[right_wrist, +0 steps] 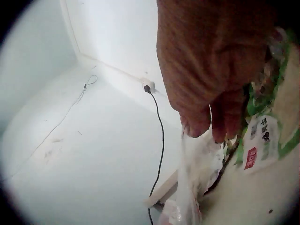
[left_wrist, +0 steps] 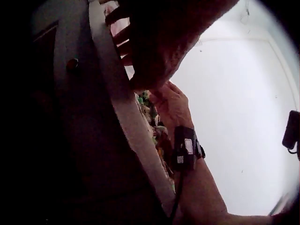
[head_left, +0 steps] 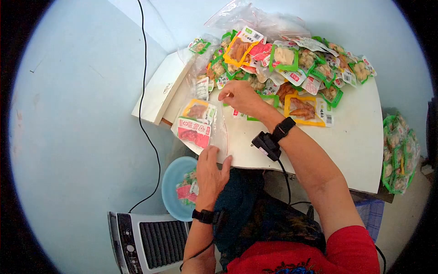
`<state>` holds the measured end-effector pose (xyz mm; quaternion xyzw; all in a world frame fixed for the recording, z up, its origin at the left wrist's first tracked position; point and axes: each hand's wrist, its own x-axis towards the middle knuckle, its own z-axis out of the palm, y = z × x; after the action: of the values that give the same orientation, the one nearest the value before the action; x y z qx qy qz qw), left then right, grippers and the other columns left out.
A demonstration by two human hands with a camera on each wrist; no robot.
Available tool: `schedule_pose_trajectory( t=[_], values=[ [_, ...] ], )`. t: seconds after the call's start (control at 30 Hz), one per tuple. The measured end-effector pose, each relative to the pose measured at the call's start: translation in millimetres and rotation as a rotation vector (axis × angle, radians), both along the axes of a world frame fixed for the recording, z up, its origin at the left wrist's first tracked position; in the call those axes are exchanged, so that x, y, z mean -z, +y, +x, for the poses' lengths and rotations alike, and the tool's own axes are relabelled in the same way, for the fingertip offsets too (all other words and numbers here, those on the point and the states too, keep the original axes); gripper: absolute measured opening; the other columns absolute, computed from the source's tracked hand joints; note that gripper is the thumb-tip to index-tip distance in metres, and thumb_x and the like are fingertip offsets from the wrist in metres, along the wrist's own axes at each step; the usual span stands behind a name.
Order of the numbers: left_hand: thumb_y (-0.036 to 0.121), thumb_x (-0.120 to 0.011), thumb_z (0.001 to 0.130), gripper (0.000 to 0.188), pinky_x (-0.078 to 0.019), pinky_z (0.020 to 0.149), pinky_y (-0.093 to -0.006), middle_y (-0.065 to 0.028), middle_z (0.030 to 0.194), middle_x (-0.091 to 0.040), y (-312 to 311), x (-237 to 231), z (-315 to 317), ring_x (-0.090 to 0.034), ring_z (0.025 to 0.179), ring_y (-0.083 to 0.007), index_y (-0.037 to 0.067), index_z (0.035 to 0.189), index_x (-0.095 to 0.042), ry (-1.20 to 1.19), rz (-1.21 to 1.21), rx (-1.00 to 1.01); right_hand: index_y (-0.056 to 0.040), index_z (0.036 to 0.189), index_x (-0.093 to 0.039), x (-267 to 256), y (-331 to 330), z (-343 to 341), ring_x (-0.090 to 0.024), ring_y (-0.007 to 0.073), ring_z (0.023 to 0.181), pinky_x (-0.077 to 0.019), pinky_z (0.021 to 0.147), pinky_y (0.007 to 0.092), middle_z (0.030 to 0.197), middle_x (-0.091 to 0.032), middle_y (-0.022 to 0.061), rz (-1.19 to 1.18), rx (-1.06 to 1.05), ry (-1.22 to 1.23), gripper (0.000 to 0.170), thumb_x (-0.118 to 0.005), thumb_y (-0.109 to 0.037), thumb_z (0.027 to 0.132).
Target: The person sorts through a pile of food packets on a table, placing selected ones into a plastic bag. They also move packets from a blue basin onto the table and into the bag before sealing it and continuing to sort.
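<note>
My right hand [head_left: 244, 98] pinches the upper edge of a clear plastic bag [head_left: 221, 132]; the right wrist view shows the film [right_wrist: 186, 187] hanging from its fingertips. Inside or under that film lie a red-and-white snack packet [head_left: 194, 132] and a yellow-edged packet [head_left: 197, 110]. At the table's front edge, my left hand [head_left: 211, 176] rests its extended fingers on the bag's lower end, thumb spread to the side. In the left wrist view, that hand [left_wrist: 150, 42] appears dark against the table edge.
A heap of green-edged and yellow-edged food packets [head_left: 286, 57] covers the back of the white table [head_left: 346, 150]. A white box [head_left: 162, 86] stands at the left. Below are a blue basin [head_left: 169, 182] with packets and a heater-like appliance [head_left: 155, 242]. A bagged bundle [head_left: 397, 155] hangs right.
</note>
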<state>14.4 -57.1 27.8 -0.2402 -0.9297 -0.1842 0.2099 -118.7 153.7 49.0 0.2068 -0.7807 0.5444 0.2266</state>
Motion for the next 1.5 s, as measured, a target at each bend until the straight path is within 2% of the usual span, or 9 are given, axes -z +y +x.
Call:
schedule_pose_trajectory(
  t=[0.2,0.3,0.4,0.6,0.9,1.1,1.3,1.43,1.5],
  values=[
    [0.050,-0.074,0.076,0.053,-0.0491,0.071,-0.0473,-0.0195,0.091,-0.060,32,-20,-3,-0.060,0.086,-0.0380,0.000,0.085,-0.059,-0.111,-0.168,-0.314,-0.0032,0.082,-0.070,-7,-5,1,-0.065,0.0245,0.075,-0.0512,0.066,0.0349,0.083,-0.067,0.0123,0.062,-0.009,0.121,0.008,-0.067,-0.002,0.075],
    [0.048,-0.072,0.077,0.050,-0.0484,0.066,-0.0482,-0.0204,0.083,-0.060,35,-7,-13,-0.060,0.077,-0.0388,-0.001,0.076,-0.059,0.087,-0.229,-0.332,-0.0039,0.082,-0.069,-13,-10,0,-0.065,0.0250,0.075,-0.0510,0.067,0.0361,0.082,-0.067,0.0124,0.084,-0.026,0.166,0.007,-0.066,-0.005,0.076],
    [0.038,-0.071,0.080,0.039,-0.0484,0.066,-0.0480,-0.0183,0.080,-0.059,35,-4,-16,-0.060,0.076,-0.0385,0.000,0.076,-0.058,0.091,-0.199,-0.337,-0.0032,0.083,-0.068,-19,-12,2,-0.065,0.0249,0.074,-0.0506,0.067,0.0363,0.081,-0.068,0.0123,0.073,0.009,0.146,0.006,-0.065,-0.007,0.079],
    [0.016,-0.066,0.079,0.015,-0.0481,0.069,-0.0483,-0.0163,0.086,-0.062,7,-1,-12,-0.060,0.080,-0.0394,0.004,0.086,-0.060,-0.021,-0.145,-0.311,-0.0004,0.084,-0.065,-33,4,7,-0.064,0.0209,0.070,-0.0490,0.065,0.0329,0.076,-0.067,0.0102,-0.051,0.095,0.144,0.007,-0.063,-0.007,0.082],
    [0.020,-0.081,0.072,0.053,-0.0472,0.088,-0.0407,-0.0185,0.114,-0.057,18,-27,7,-0.057,0.103,-0.0362,0.002,0.112,-0.051,0.153,0.130,-0.084,0.0019,0.083,-0.064,-48,6,6,-0.062,0.0152,0.063,-0.0492,0.060,0.0297,0.069,-0.065,0.0093,-0.029,0.104,0.141,0.008,-0.063,-0.006,0.081],
    [0.014,-0.074,0.081,0.041,-0.0503,0.084,-0.0382,-0.0177,0.117,-0.058,27,-11,-10,-0.059,0.105,-0.0304,0.002,0.114,-0.053,0.129,0.329,-0.125,0.0016,0.080,-0.064,-53,5,13,-0.062,0.0165,0.061,-0.0494,0.060,0.0294,0.066,-0.065,0.0094,-0.007,0.125,0.162,0.006,-0.062,-0.004,0.079],
    [0.008,-0.066,0.088,0.012,-0.0509,0.076,-0.0352,-0.0147,0.092,-0.068,12,-38,-15,-0.066,0.084,-0.0280,-0.002,0.094,-0.065,0.211,0.493,-0.134,0.0018,0.082,-0.066,-62,16,12,-0.062,0.0117,0.062,-0.0484,0.058,0.0275,0.068,-0.065,0.0074,0.027,0.070,0.082,0.007,-0.064,-0.004,0.079],
    [0.009,-0.066,0.089,0.010,-0.0494,0.067,-0.0308,-0.0121,0.078,-0.068,-10,-79,-35,-0.064,0.070,-0.0191,-0.001,0.089,-0.068,0.310,0.576,-0.192,0.0033,0.087,-0.068,-80,21,19,-0.056,0.0070,0.060,-0.0440,0.055,0.0228,0.071,-0.065,0.0029,-0.129,-0.064,-0.020,0.009,-0.065,-0.005,0.084],
    [0.009,-0.066,0.089,0.011,-0.0488,0.066,-0.0292,-0.0108,0.077,-0.068,-23,-101,-43,-0.062,0.069,-0.0156,-0.001,0.089,-0.068,0.341,0.594,-0.165,0.0023,0.087,-0.070,-94,26,28,-0.060,0.0098,0.062,-0.0479,0.058,0.0265,0.069,-0.066,0.0048,-0.141,-0.069,-0.040,0.012,-0.067,-0.008,0.082]
  ],
)
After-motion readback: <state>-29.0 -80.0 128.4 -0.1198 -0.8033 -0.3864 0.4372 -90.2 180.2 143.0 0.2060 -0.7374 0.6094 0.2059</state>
